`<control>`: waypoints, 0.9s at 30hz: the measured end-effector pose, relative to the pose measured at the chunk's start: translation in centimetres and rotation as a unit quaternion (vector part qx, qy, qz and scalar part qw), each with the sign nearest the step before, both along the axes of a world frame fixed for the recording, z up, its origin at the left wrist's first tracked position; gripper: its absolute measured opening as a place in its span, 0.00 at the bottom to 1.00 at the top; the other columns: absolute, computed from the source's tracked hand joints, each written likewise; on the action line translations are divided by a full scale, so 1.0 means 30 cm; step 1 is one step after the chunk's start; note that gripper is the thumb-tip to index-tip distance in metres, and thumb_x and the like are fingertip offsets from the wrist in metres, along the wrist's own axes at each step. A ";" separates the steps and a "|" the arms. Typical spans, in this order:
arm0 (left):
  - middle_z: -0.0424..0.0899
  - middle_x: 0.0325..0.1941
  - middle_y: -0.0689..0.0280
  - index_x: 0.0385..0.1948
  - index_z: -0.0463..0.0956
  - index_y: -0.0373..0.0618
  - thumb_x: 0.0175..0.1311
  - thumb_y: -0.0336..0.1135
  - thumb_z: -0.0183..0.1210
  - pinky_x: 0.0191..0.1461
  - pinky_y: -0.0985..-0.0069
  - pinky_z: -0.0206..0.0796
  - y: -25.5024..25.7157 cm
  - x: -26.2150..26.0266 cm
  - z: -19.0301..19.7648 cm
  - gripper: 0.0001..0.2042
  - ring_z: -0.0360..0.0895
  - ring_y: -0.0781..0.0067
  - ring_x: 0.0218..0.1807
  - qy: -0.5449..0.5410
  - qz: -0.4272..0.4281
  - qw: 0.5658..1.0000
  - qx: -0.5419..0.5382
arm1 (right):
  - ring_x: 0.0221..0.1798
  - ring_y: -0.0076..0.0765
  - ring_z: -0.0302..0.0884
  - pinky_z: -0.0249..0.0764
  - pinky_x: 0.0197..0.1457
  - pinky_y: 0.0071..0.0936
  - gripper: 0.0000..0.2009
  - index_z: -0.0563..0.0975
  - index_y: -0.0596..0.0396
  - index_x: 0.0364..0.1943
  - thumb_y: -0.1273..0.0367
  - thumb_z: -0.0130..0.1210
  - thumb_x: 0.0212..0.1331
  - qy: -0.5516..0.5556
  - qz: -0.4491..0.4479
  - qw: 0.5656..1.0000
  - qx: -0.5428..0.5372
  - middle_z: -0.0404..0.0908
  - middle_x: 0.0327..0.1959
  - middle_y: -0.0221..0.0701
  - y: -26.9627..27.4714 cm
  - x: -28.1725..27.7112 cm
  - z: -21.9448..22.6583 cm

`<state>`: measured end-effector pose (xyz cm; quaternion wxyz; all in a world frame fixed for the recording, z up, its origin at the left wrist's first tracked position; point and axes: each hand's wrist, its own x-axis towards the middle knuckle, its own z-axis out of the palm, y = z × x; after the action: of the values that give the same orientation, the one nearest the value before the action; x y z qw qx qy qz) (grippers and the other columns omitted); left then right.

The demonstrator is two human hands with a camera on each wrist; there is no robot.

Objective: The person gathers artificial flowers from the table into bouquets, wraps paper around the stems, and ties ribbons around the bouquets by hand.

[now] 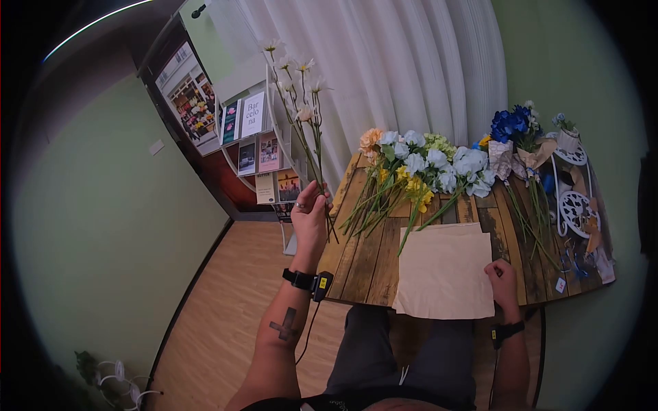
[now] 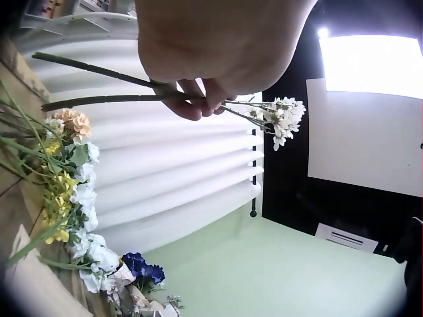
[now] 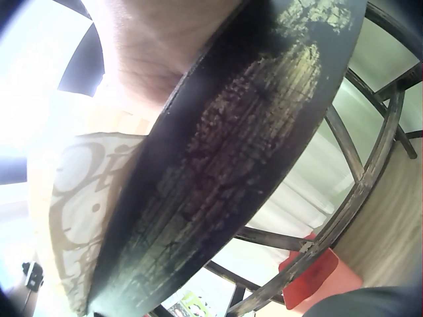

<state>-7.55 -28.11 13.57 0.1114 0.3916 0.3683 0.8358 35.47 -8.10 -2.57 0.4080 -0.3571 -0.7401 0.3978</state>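
Observation:
In the head view my left hand (image 1: 312,212) is raised at the table's left end, pinching the stems of several white artificial flowers (image 1: 305,113). Their blossoms point up and the stem ends hang below the fingers. The left wrist view shows two thick green stems (image 2: 99,100) passing through the fingers, with the white blossoms (image 2: 285,119) beyond. My right hand (image 1: 504,279) grips the right edge of a sheet of brown kraft paper (image 1: 444,274) with curled fingers. The paper overhangs the table's front edge. In the right wrist view its underside (image 3: 92,198) has a printed pattern.
On the wooden table (image 1: 367,270), pale blue flowers (image 1: 439,161), yellow flowers (image 1: 416,192) and peach flowers (image 1: 371,139) lie along the back. Dark blue flowers (image 1: 510,125) and a white metal stand (image 1: 579,212) are at the right. A bookrack (image 1: 257,147) stands left, a red bin (image 3: 324,281) below.

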 end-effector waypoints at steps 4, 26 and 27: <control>0.82 0.51 0.66 0.60 0.73 0.39 0.69 0.24 0.58 0.42 0.78 0.76 0.016 -0.036 0.007 0.18 0.80 0.78 0.47 0.030 0.086 0.990 -0.107 | 0.27 0.21 0.69 0.66 0.33 0.22 0.05 0.78 0.64 0.29 0.75 0.58 0.60 0.029 0.015 0.999 -0.008 0.73 0.24 0.27 0.001 -0.004 -0.005; 0.87 0.39 0.61 0.49 0.78 0.33 0.60 0.18 0.55 0.44 0.78 0.74 0.350 -0.525 -0.410 0.14 0.84 0.72 0.40 0.040 0.178 0.933 -0.312 | 0.27 0.22 0.69 0.66 0.33 0.22 0.06 0.78 0.64 0.29 0.74 0.59 0.60 -0.004 0.003 1.000 -0.008 0.73 0.24 0.28 0.000 -0.008 0.020; 0.86 0.42 0.63 0.52 0.76 0.35 0.63 0.19 0.55 0.43 0.79 0.73 0.336 -0.529 -0.387 0.15 0.83 0.74 0.42 0.013 0.146 0.948 -0.282 | 0.27 0.22 0.69 0.66 0.33 0.22 0.06 0.78 0.64 0.29 0.74 0.59 0.60 0.004 0.007 1.000 -0.006 0.73 0.24 0.28 0.001 -0.010 0.019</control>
<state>-23.42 -18.03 1.96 0.0890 0.2972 0.6437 0.6996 35.16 -8.09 -2.00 0.4061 -0.3532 -0.7385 0.4062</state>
